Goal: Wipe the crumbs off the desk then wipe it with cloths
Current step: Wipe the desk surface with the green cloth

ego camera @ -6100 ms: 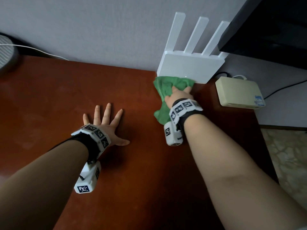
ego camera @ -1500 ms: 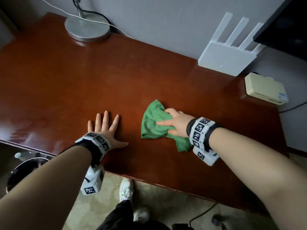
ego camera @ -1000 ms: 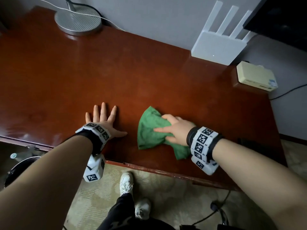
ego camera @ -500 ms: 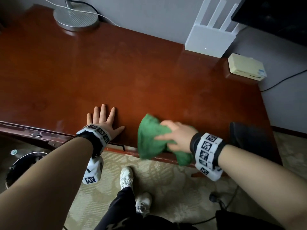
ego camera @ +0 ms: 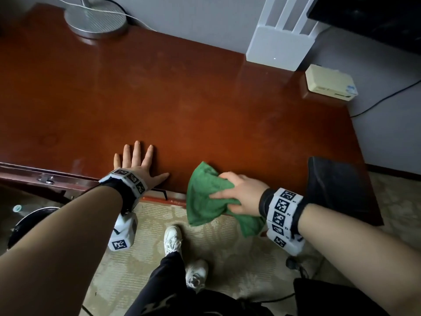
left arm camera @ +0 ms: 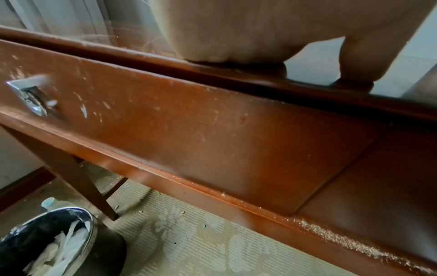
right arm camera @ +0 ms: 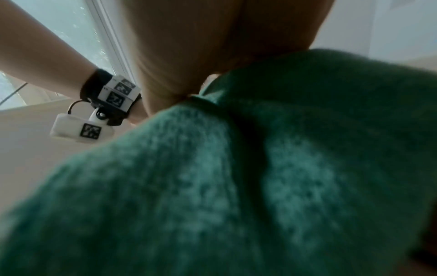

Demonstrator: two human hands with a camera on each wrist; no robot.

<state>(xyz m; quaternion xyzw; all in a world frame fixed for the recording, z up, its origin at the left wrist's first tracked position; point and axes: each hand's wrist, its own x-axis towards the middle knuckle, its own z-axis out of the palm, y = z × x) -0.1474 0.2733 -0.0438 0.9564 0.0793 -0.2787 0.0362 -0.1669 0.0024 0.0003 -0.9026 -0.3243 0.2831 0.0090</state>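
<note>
Gripping a bunched green cloth (ego camera: 206, 197), the right hand (ego camera: 241, 195) holds it at the near edge of the red-brown desk (ego camera: 182, 99), part of the fabric hanging past that edge over the carpet; the left hand (ego camera: 139, 165) lies flat on the desk just left of the cloth, fingers spread wide and holding nothing; pale crumbs (left arm camera: 354, 242) line the lower ledge of the desk front, below the drawer (left arm camera: 165, 121); a white router (ego camera: 280, 46) stands at the desk's far edge against the wall.
</note>
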